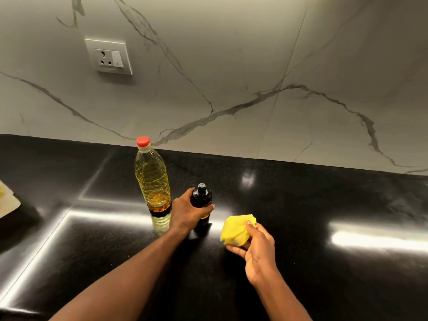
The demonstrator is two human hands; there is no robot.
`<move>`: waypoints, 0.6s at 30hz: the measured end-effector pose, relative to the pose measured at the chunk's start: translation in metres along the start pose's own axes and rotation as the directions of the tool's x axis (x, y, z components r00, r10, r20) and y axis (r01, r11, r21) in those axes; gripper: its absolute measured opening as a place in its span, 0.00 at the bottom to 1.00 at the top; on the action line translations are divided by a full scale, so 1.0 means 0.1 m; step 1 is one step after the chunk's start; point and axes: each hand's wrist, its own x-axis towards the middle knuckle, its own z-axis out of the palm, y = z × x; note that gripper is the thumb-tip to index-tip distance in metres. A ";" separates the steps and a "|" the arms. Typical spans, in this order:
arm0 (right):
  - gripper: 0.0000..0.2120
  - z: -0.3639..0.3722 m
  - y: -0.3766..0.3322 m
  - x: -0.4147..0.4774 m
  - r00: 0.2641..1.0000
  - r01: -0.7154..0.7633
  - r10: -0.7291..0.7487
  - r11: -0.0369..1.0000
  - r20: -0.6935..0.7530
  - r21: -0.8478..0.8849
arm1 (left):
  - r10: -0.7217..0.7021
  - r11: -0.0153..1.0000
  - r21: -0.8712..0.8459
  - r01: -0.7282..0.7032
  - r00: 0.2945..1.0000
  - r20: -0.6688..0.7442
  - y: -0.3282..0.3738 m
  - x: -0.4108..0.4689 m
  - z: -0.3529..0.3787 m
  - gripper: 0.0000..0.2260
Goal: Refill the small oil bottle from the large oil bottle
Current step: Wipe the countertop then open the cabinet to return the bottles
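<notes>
The left hand point(185, 212) has its grip closed around the body of the small oil bottle point(201, 196). This dark bottle stands upright on the black tabletop point(324, 205) with its cap on, just beside the large oil bottle point(151, 177). The large bottle is also upright, and its red cap point(143, 141) is on. The right hand point(259, 249) has its grip closed on a crumpled yellow cloth point(235, 229), near the small bottle but not touching it.

I judge that the step in hand is wiping the small bottle. How full it is I cannot tell, because the glass is dark. The next move calls for bringing the cloth to the bottle while the left hand keeps it steady.

I count two bottles, one cloth and two hands.
</notes>
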 end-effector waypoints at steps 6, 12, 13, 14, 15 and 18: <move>0.08 -0.01 0.03 -0.06 1.000 -0.002 0.002 1.000 -0.017 -0.012 | 0.010 1.000 0.017 -0.010 1.000 0.021 -0.10 0.02 0.00 0.31; 0.06 -0.13 0.03 -0.12 0.998 0.058 -0.058 0.998 -0.013 -0.034 | -0.086 0.996 0.017 0.085 0.991 0.099 0.00 -0.02 -0.01 0.51; 0.05 -0.18 0.03 -0.14 0.997 0.076 -0.076 0.996 -0.019 -0.040 | -0.120 0.993 0.021 0.118 0.985 0.126 0.02 -0.07 -0.01 0.58; 0.04 -0.21 0.03 -0.13 0.995 0.094 -0.095 0.994 -0.023 -0.052 | -0.147 0.989 0.033 0.144 0.980 0.136 0.02 -0.10 -0.01 0.63; 0.03 -0.21 0.03 -0.10 0.993 0.114 -0.116 0.991 -0.018 -0.069 | -0.170 0.985 0.048 0.165 0.978 0.123 -0.02 -0.12 -0.02 0.65; 0.04 -0.30 -0.02 -0.05 0.973 0.219 -0.228 0.959 -0.033 -0.179 | -0.134 0.987 0.095 0.133 0.991 0.012 -0.04 -0.36 -0.04 0.59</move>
